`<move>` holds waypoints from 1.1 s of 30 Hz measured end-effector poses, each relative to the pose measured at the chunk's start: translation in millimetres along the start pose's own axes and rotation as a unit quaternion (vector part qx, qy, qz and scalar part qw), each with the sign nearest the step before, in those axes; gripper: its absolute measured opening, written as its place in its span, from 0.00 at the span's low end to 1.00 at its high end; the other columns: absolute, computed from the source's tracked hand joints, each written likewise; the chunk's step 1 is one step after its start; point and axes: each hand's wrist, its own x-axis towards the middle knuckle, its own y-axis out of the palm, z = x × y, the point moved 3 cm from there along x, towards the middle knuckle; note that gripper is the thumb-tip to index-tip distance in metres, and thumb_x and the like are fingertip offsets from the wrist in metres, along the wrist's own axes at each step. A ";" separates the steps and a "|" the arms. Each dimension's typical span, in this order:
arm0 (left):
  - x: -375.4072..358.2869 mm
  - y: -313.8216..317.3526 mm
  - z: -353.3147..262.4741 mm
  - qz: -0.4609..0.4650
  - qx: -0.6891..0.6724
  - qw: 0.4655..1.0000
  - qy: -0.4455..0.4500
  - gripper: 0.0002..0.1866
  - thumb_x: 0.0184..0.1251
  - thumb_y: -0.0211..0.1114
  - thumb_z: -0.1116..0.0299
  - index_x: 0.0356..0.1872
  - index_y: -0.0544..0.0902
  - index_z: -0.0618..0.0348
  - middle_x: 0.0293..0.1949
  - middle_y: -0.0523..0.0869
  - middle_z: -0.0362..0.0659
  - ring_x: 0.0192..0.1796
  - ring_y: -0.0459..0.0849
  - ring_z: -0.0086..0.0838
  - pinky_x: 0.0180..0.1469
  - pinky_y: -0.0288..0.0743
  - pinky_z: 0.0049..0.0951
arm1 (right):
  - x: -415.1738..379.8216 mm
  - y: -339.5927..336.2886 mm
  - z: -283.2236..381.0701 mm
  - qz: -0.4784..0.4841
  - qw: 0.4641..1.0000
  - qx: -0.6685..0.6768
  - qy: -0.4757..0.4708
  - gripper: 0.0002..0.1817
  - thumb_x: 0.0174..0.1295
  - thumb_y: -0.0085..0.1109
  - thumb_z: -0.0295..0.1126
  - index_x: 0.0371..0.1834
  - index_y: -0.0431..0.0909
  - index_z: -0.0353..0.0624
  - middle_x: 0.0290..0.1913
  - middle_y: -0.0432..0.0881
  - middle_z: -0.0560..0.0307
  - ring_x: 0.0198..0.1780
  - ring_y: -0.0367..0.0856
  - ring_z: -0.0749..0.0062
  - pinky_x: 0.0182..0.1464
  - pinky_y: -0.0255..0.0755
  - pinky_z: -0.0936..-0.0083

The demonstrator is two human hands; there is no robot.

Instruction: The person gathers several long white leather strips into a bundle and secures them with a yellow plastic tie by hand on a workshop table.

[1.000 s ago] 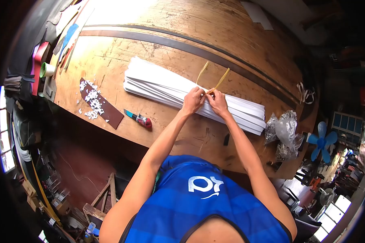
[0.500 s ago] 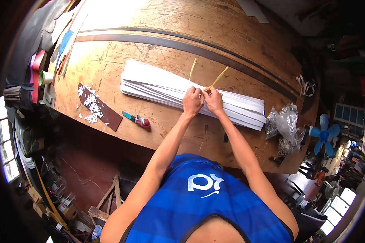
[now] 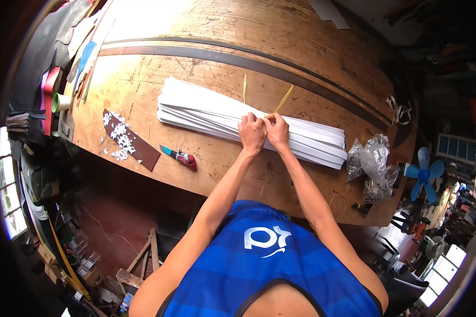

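Note:
A thick bundle of long white strips [image 3: 201, 109] lies across the wooden table in front of me. Around its middle runs a yellow tie [image 3: 286, 100], whose two loose ends stick up beyond the bundle. My left hand [image 3: 252, 131] is closed on the tie at the bundle's middle, knuckles up. Right beside it, my right hand [image 3: 276, 130] pinches the same tie, fingertips almost touching the left ones. The knot or crossing between the fingers is mostly hidden.
Left of the bundle lie a utility knife [image 3: 185, 158] and a brown piece [image 3: 149, 157] covered with white scraps. Clear plastic bags [image 3: 374, 161] sit at the right, near a blue fan [image 3: 423, 174]. A long dark strip [image 3: 238, 66] crosses the table [image 3: 158, 174] behind the bundle.
The yellow tie's loose ends have shifted slightly left, the left one now more upright. Both hands remain close together over the bundle's middle, with only small finger movements.

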 end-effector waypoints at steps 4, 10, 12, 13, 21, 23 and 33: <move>0.2 -2.1 -4.8 0.034 -0.018 0.995 -0.096 0.07 0.56 0.65 0.65 0.30 0.89 0.54 0.34 0.83 0.46 0.41 0.80 0.43 0.41 0.74 0.41 | -3.5 0.7 -4.6 -0.002 0.997 0.069 0.021 0.08 0.60 0.62 0.31 0.39 0.80 0.39 0.32 0.87 0.51 0.34 0.86 0.65 0.39 0.77 0.70; 12.4 11.0 8.5 0.162 -0.243 0.896 -0.335 0.10 0.55 0.64 0.67 0.28 0.87 0.65 0.22 0.85 0.49 0.23 0.82 0.36 0.28 0.75 0.38 | -10.9 -1.7 -5.1 -0.006 0.997 0.075 0.021 0.18 0.59 0.59 0.27 0.54 0.71 0.42 0.33 0.87 0.51 0.33 0.86 0.66 0.36 0.76 0.70; 17.2 17.8 16.0 0.189 -0.290 0.853 -0.389 0.15 0.54 0.62 0.67 0.33 0.86 0.73 0.27 0.86 0.55 0.33 0.86 0.35 0.38 0.77 0.36 | -13.7 -2.3 -4.2 -0.015 0.998 0.060 -0.003 0.24 0.57 0.54 0.23 0.59 0.66 0.42 0.34 0.87 0.50 0.32 0.85 0.60 0.38 0.77 0.67; 19.1 19.9 19.8 0.192 -0.286 0.856 -0.385 0.15 0.54 0.62 0.67 0.33 0.86 0.73 0.27 0.86 0.55 0.33 0.86 0.35 0.38 0.77 0.36 | -14.9 -3.6 -3.9 -0.020 0.998 0.065 -0.001 0.24 0.57 0.54 0.23 0.59 0.66 0.42 0.34 0.87 0.50 0.32 0.85 0.60 0.38 0.77 0.67; 29.9 32.0 32.1 0.196 -0.270 0.840 -0.429 0.12 0.51 0.71 0.72 0.23 0.81 0.74 0.23 0.83 0.48 0.22 0.80 0.29 0.23 0.72 0.35 | -20.1 -4.0 -3.4 -0.047 0.995 0.079 -0.041 0.30 0.56 0.51 0.21 0.65 0.59 0.41 0.37 0.88 0.51 0.33 0.84 0.57 0.40 0.77 0.65; 30.7 32.1 30.8 0.178 -0.306 0.812 -0.464 0.09 0.51 0.67 0.76 0.18 0.78 0.72 0.19 0.81 0.48 0.18 0.78 0.29 0.17 0.68 0.34 | -20.3 -4.4 -2.7 -0.045 0.994 0.102 -0.017 0.30 0.56 0.51 0.21 0.65 0.59 0.41 0.37 0.88 0.52 0.33 0.84 0.57 0.40 0.77 0.65; 28.1 32.1 28.7 0.149 -0.337 0.818 -0.441 0.08 0.52 0.61 0.81 0.16 0.77 0.65 0.14 0.74 0.41 0.13 0.69 0.23 0.13 0.55 0.28 | -2.4 -7.0 -5.6 0.033 0.991 0.087 0.094 0.34 0.54 0.56 0.26 0.67 0.57 0.34 0.40 0.88 0.57 0.44 0.85 0.59 0.51 0.75 0.68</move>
